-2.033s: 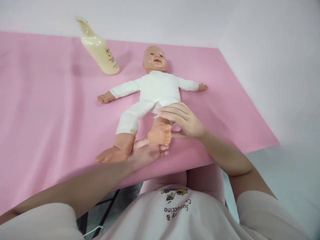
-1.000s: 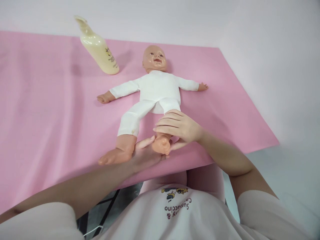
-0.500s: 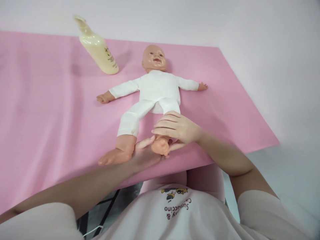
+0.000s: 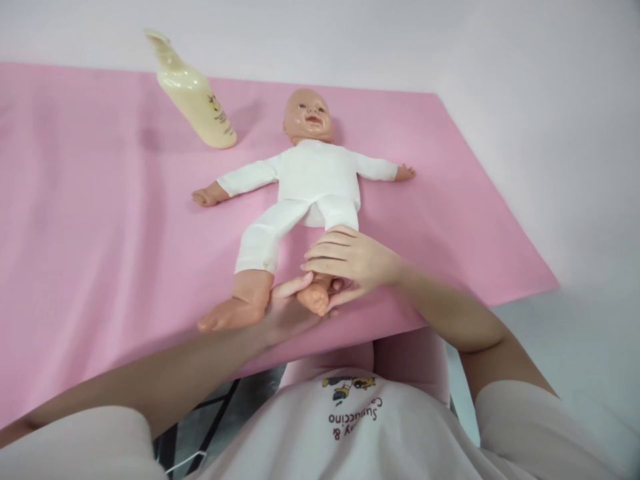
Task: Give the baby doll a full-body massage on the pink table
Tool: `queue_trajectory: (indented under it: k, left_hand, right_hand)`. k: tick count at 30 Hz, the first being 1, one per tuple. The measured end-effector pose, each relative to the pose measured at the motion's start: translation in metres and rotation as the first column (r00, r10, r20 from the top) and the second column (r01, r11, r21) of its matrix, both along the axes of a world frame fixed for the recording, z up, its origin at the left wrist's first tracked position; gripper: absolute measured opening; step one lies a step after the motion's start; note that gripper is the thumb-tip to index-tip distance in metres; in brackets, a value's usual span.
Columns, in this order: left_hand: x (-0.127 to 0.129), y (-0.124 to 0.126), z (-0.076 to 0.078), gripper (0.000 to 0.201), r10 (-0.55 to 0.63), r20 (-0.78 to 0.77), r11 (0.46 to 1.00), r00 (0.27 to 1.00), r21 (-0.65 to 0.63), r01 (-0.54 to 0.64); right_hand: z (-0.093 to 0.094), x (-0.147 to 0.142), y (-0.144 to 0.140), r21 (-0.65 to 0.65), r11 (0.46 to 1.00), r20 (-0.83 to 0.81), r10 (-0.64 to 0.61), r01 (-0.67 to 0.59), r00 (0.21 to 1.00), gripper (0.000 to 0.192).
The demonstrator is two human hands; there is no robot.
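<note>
A baby doll (image 4: 316, 175) with a white cloth body lies face up, its legs toward me. Its lower leg on the right side of the view is between my two hands. My left hand (image 4: 295, 308) cradles the doll's foot (image 4: 314, 298) from below, thumb along its side. From above, my right hand (image 4: 357, 261) wraps the shin and ankle, fingers across the front and thumb by the foot. The hands partly hide that leg. The doll's other foot (image 4: 235, 312) rests on the pink cover near my left wrist.
A pale yellow pump bottle (image 4: 197, 103) stands at the back left, beyond the doll's arm. The pink cover (image 4: 450, 220) drapes over the table, whose front edge is close to my body. A white wall (image 4: 550, 100) stands behind and to the right.
The held doll's foot has turned and shifted slightly left between my hands. My right hand has moved a little left and down with it; the left stays nearly in place.
</note>
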State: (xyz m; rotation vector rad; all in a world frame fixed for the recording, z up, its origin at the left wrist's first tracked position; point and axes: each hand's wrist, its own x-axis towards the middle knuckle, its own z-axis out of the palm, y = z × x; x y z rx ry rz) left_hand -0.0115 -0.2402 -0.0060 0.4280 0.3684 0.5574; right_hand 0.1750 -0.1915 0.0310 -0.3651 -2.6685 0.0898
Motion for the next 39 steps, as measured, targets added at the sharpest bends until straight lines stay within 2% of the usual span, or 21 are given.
queue_trajectory:
  k: [12,20,25,32,39]
  left_hand:
    - [-0.004,0.000,-0.008,0.035,-0.008,-0.039,0.999,0.999,-0.035,0.006]
    - [0.000,0.000,-0.005,0.037,0.022,0.008,0.994,1.000,-0.105,-0.021]
    - [0.001,-0.001,0.004,0.036,0.008,-0.039,0.990,0.999,-0.140,-0.013]
    - [0.000,0.000,0.003,0.032,0.021,-0.064,0.992,0.998,-0.125,-0.029]
    - [0.001,-0.002,0.003,0.028,0.025,-0.080,0.992,0.996,-0.120,-0.034]
  right_hand:
    - [0.004,0.000,-0.001,-0.039,0.999,-0.008,-0.005,0.005,1.000,0.041]
    - [0.003,0.001,0.001,-0.073,0.997,0.023,0.000,0.001,1.000,0.054]
    - [0.003,0.003,0.004,-0.107,0.994,0.056,0.002,0.004,0.998,0.059]
    - [0.006,0.002,0.003,-0.132,0.991,0.081,-0.002,0.013,0.997,0.065]
    - [0.004,0.002,0.003,-0.101,0.995,0.076,-0.013,0.020,0.997,0.063]
